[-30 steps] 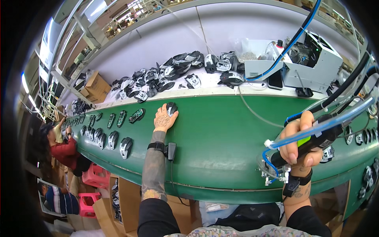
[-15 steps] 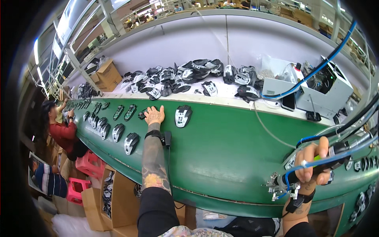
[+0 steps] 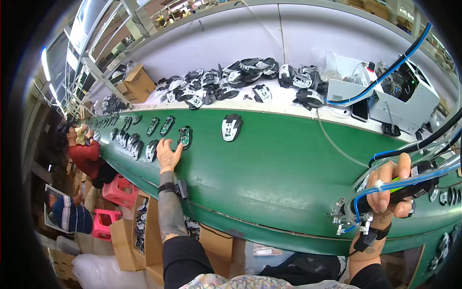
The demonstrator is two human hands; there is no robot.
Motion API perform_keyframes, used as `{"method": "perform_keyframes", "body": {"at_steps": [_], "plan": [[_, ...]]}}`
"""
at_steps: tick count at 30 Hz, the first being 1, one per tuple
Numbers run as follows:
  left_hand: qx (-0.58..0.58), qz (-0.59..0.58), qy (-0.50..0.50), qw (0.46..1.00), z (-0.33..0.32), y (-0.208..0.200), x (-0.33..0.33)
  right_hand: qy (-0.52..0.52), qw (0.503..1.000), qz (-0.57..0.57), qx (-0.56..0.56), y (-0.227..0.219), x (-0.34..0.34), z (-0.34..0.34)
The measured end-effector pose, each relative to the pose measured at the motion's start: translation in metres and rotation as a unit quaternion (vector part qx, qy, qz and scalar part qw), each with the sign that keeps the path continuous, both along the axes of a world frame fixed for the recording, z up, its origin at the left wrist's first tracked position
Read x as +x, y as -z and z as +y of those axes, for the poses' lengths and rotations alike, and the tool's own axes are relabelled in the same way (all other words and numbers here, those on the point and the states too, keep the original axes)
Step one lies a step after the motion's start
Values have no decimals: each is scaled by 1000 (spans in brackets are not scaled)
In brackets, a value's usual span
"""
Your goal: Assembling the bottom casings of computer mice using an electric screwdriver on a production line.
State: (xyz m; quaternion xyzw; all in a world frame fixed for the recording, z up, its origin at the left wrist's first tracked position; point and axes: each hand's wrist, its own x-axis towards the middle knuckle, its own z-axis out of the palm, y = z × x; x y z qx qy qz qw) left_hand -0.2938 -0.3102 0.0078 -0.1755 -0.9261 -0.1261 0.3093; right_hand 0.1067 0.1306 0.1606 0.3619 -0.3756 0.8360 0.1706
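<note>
Work in hand, judged partway along: the parts lie sorted but apart, and none near the hands shows a board covered by its shell. Item, one mouse-shaped base with exposed green circuit board, on the green worktop just beyond the left thumb; uncovered, so judged unfinished. Item, one black-and-white shell, set to the right of that base, well apart from it. Item, a row of board-bearing bases, farther left, likewise open and judged left to do. Item, a row of shells, nearer the worktop's front edge. Item, a heap of shells on the ledge behind, judged as further stock. Item, units at the far right; whether these are finished cannot be told. Left hand: forearm reaching forward from the lower edge, back of the hand upward, fingers spread and holding nothing, between the base and the nearest shell; contact with either cannot be told. Right hand: forearm raised from the lower right, fingers wrapped round a black hose-fed tool, its metal-fitted end angled down and leftward.
</note>
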Motion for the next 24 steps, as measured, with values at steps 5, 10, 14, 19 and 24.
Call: {"method": "perform_keyframes", "body": {"at_steps": [5,10,14,19,24], "plan": [[61,-300,-9,952,-37,-15,14,1,1000,-12,-23,2,2,-7],[29,-311,14,950,-36,-24,15,26,999,-22,-18,1,6,-3],[114,-269,-26,956,-20,-26,5,48,998,-37,-28,-3,3,-7],[101,-150,-39,983,30,-27,-29,36,999,-23,-15,1,-3,-6],[20,-245,-94,965,78,-12,-35,42,999,-9,-2,2,1,1]]}}
